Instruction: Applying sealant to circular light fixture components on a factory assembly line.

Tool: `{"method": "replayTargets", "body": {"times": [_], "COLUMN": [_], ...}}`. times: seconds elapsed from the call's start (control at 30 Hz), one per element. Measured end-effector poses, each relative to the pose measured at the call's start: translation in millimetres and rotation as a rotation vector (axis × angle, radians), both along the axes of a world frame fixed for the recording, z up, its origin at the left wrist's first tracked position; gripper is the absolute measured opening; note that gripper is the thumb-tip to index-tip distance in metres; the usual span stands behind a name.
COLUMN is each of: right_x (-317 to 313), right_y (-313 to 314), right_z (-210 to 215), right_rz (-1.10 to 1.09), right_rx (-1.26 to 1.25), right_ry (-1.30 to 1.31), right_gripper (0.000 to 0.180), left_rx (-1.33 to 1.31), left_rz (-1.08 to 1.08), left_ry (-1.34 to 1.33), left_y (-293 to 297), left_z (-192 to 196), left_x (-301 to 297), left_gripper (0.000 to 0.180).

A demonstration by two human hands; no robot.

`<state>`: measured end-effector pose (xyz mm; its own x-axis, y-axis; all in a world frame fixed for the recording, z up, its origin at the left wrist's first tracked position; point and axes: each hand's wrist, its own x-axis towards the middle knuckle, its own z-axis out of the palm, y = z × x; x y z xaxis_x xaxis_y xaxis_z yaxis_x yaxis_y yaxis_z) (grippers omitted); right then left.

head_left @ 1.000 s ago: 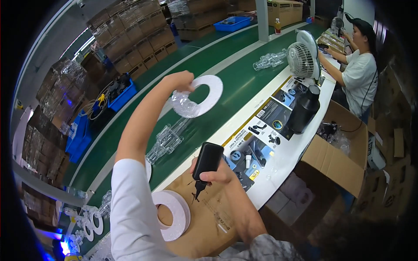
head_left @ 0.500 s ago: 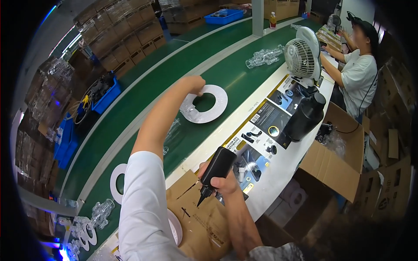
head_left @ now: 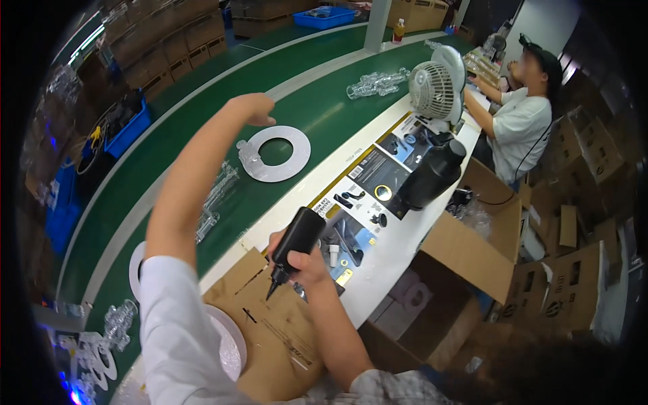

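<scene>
My right hand [head_left: 305,264] is wrapped round a black squeeze bottle [head_left: 302,233], its pointed nozzle tilted down over a brown cardboard sheet [head_left: 260,337]. My left hand [head_left: 253,109] is stretched over the green conveyor belt, empty, with its fingers loosely extended. Just nearer than it, a flat white ring [head_left: 295,160] lies on the belt. A clear plastic part [head_left: 250,159] rests on that ring's left side. Other white rings [head_left: 234,347] are beside the cardboard, partly hidden by my left sleeve.
Clear plastic parts [head_left: 219,185] lie along the belt [head_left: 324,111], with more [head_left: 378,84] farther off. On the white bench stand a large black bottle [head_left: 435,175] and a fan [head_left: 432,91]. Right of it are open cartons [head_left: 472,263] and a seated co-worker [head_left: 523,128].
My left hand has come off the white ring and moved slightly away from it, leaving the ring on the belt. The whole view has shifted; my right hand keeps its hold on the bottle.
</scene>
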<state>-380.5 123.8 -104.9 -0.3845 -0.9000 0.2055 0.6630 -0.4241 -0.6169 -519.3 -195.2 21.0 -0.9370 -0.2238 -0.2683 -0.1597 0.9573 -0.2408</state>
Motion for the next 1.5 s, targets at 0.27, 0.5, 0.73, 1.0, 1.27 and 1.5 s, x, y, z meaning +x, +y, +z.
{"method": "replayTargets", "body": {"times": [0.27, 0.5, 0.73, 1.0, 1.27, 1.5], "right_x": [15.3, 43.6, 114.1, 128.2, 105.1, 71.8], "right_y": [-14.6, -17.5, -16.9, -27.7, -41.9, -24.7], "right_z": [7.1, 23.3, 46.6, 25.1, 7.1, 20.7], "right_rz": [-0.004, 0.083, 0.060, -0.054, 0.056, -0.031], "right_rx": [0.045, 0.024, 0.134, 0.137, 0.158, 0.069], "right_ry": [0.113, 0.188, 0.502, 0.448, 0.268, 0.079], "right_gripper": [0.050, 0.046, 0.035, 0.033, 0.043, 0.048], "left_rx": [0.050, 0.224, 0.501, 0.152, 0.115, -0.017], "left_rz": [0.182, 0.376, 0.441, 0.687, 0.836, 0.708], "left_ry": [0.238, 0.439, 0.939, 0.538, 0.149, 0.361], "left_y": [112.3, 167.9, 231.3, 210.7, 191.8, 169.5], "left_z": [86.4, 58.7, 35.7, -6.3, -36.3, -0.7], "left_x": [244.7, 438.7, 492.4, 504.7, 504.5, 485.5], "left_gripper": [0.029, 0.018, 0.017, 0.042, 0.044, 0.037]}}
